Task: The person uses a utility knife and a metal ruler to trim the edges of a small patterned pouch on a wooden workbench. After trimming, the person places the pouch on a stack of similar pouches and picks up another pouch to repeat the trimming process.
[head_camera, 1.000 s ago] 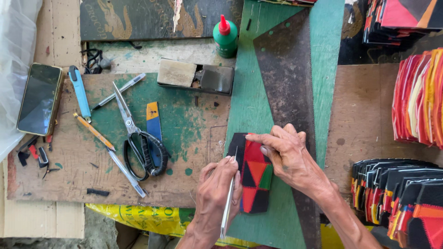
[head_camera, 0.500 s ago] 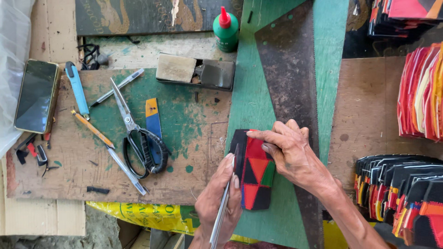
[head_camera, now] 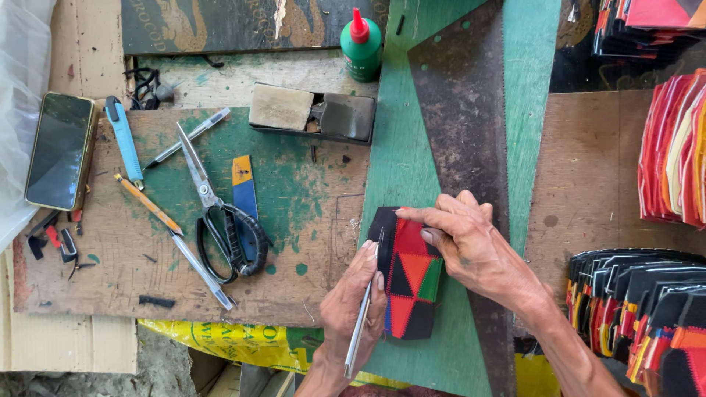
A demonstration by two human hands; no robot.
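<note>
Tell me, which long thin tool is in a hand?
The silver rod in the left hand, tip at the patchwork piece. The pencil and pen lie untouched on the board.

A green plastic glue bottle with a red cap (head_camera: 362, 44) stands at the top centre. A dark-screened rectangular phone (head_camera: 60, 151) lies far left. A crumpled yellow printed bag (head_camera: 220, 340) sits below the board's edge.

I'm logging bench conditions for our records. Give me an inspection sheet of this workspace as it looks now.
Surface: worn, paint-stained board.
Job's things: patchwork pouch, black, red and green; thin metal tool.
Clutter: scissors, glue bottle, phone, blue pen, saw blade.
Grippers: left hand grips the tool; right hand presses the pouch.
Cables: black cord.
Surroundings: stacked pouches.
</note>
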